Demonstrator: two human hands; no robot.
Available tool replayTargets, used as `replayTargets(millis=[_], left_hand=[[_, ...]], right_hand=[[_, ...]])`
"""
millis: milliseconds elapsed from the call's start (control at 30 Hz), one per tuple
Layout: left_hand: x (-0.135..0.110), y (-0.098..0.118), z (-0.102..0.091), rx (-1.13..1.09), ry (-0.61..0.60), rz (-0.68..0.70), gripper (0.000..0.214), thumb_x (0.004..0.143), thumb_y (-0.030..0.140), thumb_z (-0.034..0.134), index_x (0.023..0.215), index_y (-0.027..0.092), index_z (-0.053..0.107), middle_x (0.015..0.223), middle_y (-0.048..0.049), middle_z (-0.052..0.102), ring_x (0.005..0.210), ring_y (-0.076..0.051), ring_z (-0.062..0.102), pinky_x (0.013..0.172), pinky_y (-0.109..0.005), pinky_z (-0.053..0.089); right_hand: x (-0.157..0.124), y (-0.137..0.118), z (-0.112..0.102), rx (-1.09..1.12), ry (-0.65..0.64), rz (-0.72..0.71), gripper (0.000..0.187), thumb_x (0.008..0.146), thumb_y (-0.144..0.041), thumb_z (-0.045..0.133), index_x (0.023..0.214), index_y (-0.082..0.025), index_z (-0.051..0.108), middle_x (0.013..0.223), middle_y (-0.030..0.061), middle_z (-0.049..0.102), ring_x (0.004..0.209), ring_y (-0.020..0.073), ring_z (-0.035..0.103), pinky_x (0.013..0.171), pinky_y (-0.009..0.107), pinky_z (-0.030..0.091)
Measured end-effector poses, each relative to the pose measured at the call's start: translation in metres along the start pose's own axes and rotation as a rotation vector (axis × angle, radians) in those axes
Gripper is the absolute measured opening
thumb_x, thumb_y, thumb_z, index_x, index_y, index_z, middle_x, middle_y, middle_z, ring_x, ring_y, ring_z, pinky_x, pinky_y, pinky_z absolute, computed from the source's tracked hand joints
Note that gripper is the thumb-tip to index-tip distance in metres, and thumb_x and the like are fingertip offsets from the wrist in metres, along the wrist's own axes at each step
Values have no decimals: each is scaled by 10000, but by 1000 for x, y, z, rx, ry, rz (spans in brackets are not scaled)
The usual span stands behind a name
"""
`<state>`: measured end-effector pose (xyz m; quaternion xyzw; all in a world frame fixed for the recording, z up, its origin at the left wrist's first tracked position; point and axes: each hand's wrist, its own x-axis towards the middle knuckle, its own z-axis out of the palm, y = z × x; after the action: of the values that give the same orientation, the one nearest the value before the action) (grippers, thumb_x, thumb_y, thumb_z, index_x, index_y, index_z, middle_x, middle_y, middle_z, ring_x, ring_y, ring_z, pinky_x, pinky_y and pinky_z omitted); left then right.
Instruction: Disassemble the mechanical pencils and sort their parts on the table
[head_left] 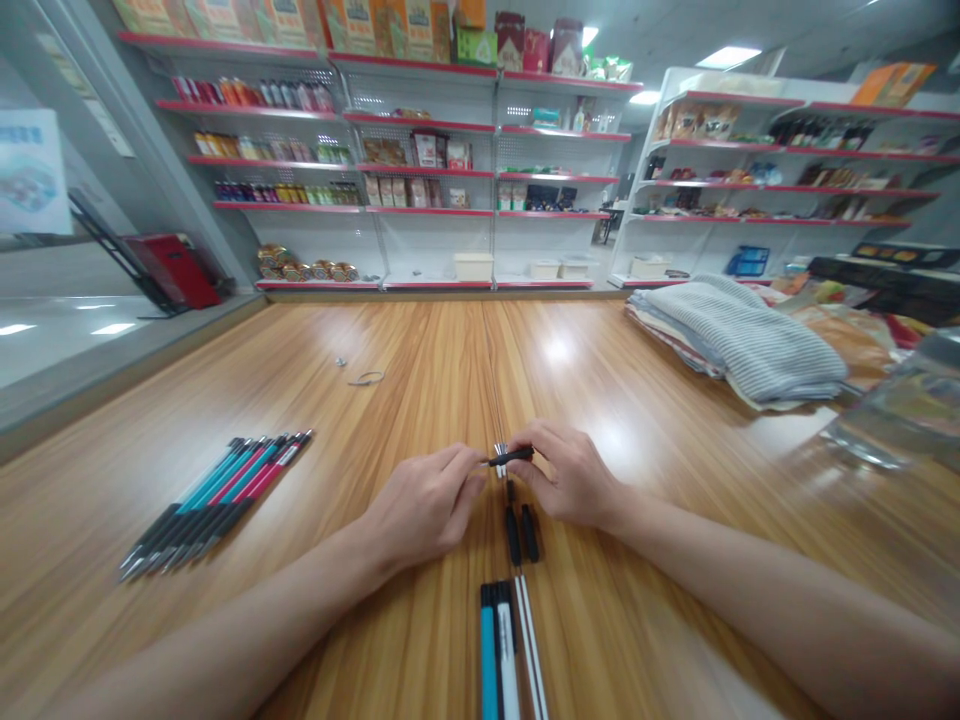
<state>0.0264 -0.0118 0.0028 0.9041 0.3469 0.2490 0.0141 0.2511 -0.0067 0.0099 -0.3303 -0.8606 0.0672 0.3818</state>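
Note:
A black pen grip section (517,456) is held level between my two hands above the middle of the table. My left hand (429,500) pinches its thin left end, and my right hand (570,472) is closed on the thicker right end. Just behind it are small silver pen parts (501,466), partly covered by the grip. Below my fingers lie two more black grips (513,535), side by side. Nearer me are a blue pen barrel (488,650), a white pen barrel (508,650) and thin white refills (529,650).
Several blue and red pens (225,495) lie in a slanted row at the left. A small wire loop (366,379) sits farther back. Folded striped cloths (750,335) and a clear container (900,410) occupy the right side. Stocked shelves (435,210) stand beyond the table (420,340).

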Motion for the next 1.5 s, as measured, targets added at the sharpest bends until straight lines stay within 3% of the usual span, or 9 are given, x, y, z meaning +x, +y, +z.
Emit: replayTargets(millis=[167,467,633,833,1033,1133,1300,1400,1500], left_hand=[[1,-1,5,142,-70,26,253,975,296,364,797,186,505,658,-2,622,561,-133,584,502,-237,352],[1,2,0,233,-124,-6,300,974,319,319,754,194,480,636,-4,618,545,-154,592,496,-260,318],[2,4,-3,240,-182,-11,307,968,324,319,752,197,496,661,-18,631,581,-176,618,518,-275,354],[2,5,-4,191,-180,-6,293,959,305,345,753,189,518,666,-27,638,602,-167,625,540,-264,391],[2,5,-4,186,-124,16,288,951,293,368,728,186,516,632,-18,625,559,-146,601,514,-246,380],[2,5,-4,184,-113,19,284,949,292,370,730,185,516,635,-18,628,567,-142,601,520,-241,380],[1,4,-3,213,-135,6,297,958,306,354,729,191,505,633,-14,620,565,-149,603,517,-251,366],[1,4,-2,224,-137,4,305,961,314,348,727,192,502,634,-11,621,561,-148,603,515,-253,358],[1,4,-2,222,-132,10,302,961,309,347,730,190,502,628,-10,619,557,-145,600,510,-251,350]], right_hand=[[0,3,2,41,26,-39,94,927,-200,474,937,-173,564,827,52,605,780,157,554,705,283,441],[0,2,0,54,116,-1,97,915,-179,477,926,-167,572,823,49,606,752,144,549,681,267,438],[0,2,-2,138,190,149,103,885,-225,527,926,-160,595,792,33,617,634,110,518,578,235,408],[4,20,0,588,-14,447,219,853,-346,578,845,-133,627,682,20,599,575,94,505,510,207,369],[7,44,-5,985,-67,689,306,748,-419,697,786,-121,639,561,-25,524,427,36,317,390,188,146],[7,49,-14,1052,-260,731,315,710,-401,746,758,-113,628,564,-18,560,414,28,314,382,179,131],[13,50,-32,997,-816,640,325,656,-322,808,832,-98,650,620,-10,621,462,40,455,413,157,284],[17,47,-37,959,-987,604,378,599,-298,845,858,-106,648,684,4,659,576,73,569,528,165,401],[19,43,-38,864,-1113,590,429,582,-315,852,902,-120,643,702,7,673,601,90,599,521,162,407]])
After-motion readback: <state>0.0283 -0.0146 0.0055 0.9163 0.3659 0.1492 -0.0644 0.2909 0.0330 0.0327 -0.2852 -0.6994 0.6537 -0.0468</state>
